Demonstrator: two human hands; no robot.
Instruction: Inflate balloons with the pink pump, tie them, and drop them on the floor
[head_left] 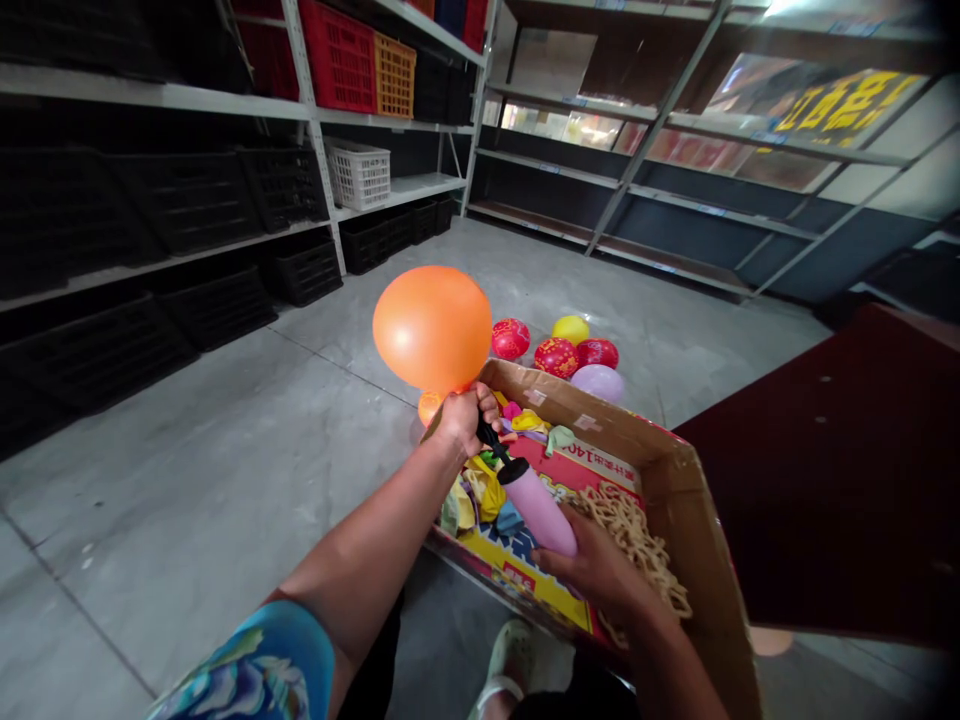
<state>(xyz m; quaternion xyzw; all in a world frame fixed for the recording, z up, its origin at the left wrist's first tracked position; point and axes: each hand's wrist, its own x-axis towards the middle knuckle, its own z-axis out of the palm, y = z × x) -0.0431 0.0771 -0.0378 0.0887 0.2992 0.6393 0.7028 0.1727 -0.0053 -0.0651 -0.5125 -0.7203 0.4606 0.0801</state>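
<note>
My left hand is closed around the neck of an inflated orange balloon, holding it onto the black nozzle of a pink hand pump. My right hand grips the pump's lower end. Both hands hover over an open cardboard box that holds several limp, uninflated balloons and a heap of tan string.
Several inflated balloons, red, yellow and lilac, lie on the grey concrete floor beyond the box. Metal shelving with black, red, orange and white crates lines the left and back. A dark red surface stands on the right.
</note>
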